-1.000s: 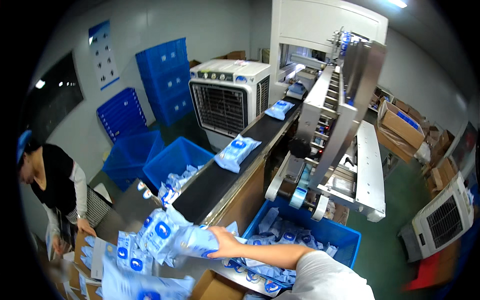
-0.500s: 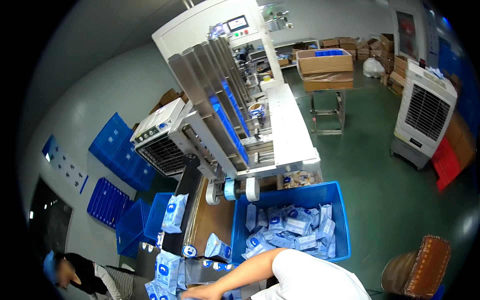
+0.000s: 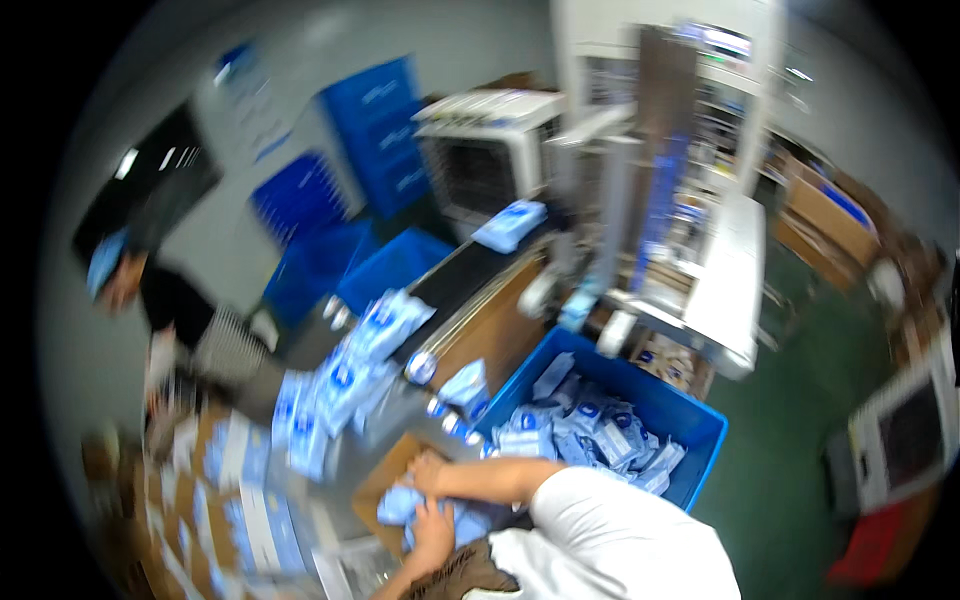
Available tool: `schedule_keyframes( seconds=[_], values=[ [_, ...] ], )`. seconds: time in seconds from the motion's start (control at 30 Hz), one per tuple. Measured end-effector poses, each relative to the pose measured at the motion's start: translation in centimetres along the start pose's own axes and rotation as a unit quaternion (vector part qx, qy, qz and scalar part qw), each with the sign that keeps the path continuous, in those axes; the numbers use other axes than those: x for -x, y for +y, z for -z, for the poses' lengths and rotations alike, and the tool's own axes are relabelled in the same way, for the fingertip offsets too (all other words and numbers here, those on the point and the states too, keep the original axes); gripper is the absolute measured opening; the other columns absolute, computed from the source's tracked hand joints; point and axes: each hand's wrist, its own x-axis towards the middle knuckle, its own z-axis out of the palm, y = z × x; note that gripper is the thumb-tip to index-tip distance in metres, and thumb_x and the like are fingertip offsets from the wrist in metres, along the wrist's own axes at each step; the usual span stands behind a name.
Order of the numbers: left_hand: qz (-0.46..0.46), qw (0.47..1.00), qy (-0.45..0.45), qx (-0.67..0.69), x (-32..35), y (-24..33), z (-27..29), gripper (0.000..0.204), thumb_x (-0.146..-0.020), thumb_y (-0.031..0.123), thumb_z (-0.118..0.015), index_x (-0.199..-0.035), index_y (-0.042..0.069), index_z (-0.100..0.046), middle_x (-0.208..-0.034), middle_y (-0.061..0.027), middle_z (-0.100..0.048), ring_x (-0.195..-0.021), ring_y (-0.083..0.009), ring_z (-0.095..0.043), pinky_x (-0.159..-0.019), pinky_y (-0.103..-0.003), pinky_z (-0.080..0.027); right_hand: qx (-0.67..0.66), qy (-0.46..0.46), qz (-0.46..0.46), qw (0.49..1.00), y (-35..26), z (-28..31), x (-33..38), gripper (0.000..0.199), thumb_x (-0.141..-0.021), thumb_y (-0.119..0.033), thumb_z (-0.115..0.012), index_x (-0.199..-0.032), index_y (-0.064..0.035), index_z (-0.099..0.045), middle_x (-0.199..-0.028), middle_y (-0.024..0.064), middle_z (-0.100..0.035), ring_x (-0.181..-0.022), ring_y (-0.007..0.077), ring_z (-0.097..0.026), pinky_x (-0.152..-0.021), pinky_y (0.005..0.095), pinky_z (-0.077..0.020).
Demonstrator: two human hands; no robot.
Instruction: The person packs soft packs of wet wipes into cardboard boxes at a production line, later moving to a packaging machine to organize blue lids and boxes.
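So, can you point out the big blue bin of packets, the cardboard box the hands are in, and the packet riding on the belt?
blue bin [image 3: 700, 425]: head view, on its right rim.
cardboard box [image 3: 385, 480]: head view, on its left flap.
packet on the belt [image 3: 510, 224]: head view, on its middle.

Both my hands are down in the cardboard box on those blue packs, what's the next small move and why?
Probably press the blue packs flat into the cardboard box. Both the right hand and left hand rest on them inside it, and more packs wait at the end of the conveyor. The picture is blurred.
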Motion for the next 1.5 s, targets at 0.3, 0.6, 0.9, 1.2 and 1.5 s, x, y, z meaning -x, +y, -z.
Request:
schedule_keyframes(
  seconds=[0.3,0.6,0.9,1.2,1.5],
  values=[
    [0.132,0.911,-0.346,0.181,-2.1,-5.3,0.5,0.062,-0.066,0.038,-0.074,-0.112,0.002,-0.055,-0.116,-0.0198,-0.055,-0.111,-0.0355,-0.048,-0.093,-0.044,-0.04,-0.077,-0.113,0.091,0.986,0.0,2.3,1.2,0.044,-0.076,-0.014,-0.059,-0.119,-0.0174,-0.051,-0.121,0.0193,-0.045,-0.112,0.0417,-0.041,-0.091,0.0438,-0.0416],
    [0.534,0.676,0.381,0.334,14.9,-5.7,1.7,0.016,-0.078,0.002,-0.062,-0.093,0.004,-0.058,-0.083,-0.01,-0.056,-0.066,-0.0185,-0.06,-0.061,-0.029,-0.048,-0.644,0.021,-0.105,0.757,4.4,2.8,8.9,0.078,-0.079,-0.002,-0.061,-0.143,-0.0066,-0.016,-0.13,0.0115,-0.042,-0.112,0.0235,-0.047,-0.093,0.0344,-0.0389],
    [0.612,0.727,0.173,0.258,13.3,-11.5,-8.3,0.042,-0.069,0.018,-0.075,-0.106,0.006,-0.059,-0.122,-0.0142,-0.046,-0.111,-0.0321,-0.045,-0.093,-0.04,-0.04,-0.575,0.039,-0.113,0.809,4.5,0.9,6.8,0.058,-0.074,0.004,-0.047,-0.131,-0.0043,-0.037,-0.112,0.0088,-0.052,-0.1,0.0181,-0.049,-0.088,0.0285,-0.0384],
    [0.612,0.661,0.241,0.361,14.9,-12.7,-14.0,0.048,-0.056,0.012,-0.082,-0.093,0.006,-0.053,-0.095,-0.0124,-0.053,-0.089,-0.0277,-0.052,-0.078,-0.038,-0.045,-0.618,0.076,-0.103,0.776,3.4,0.2,7.3,0.052,-0.074,0.003,-0.047,-0.126,-0.0034,-0.043,-0.111,0.0063,-0.052,-0.1,0.0177,-0.049,-0.088,0.0285,-0.0388],
    [0.554,0.331,0.452,0.616,19.9,-14.3,-13.5,0.026,-0.086,0.008,-0.057,-0.111,0.0,-0.057,-0.093,-0.0048,-0.061,-0.076,-0.0129,-0.056,-0.066,-0.025,-0.047,-0.515,0.125,-0.082,0.844,3.8,-1.0,6.7,0.067,-0.079,-0.014,-0.056,-0.139,-0.0039,-0.028,-0.121,0.0199,-0.051,-0.107,0.0272,-0.052,-0.091,0.0347,-0.042]
  ],
)
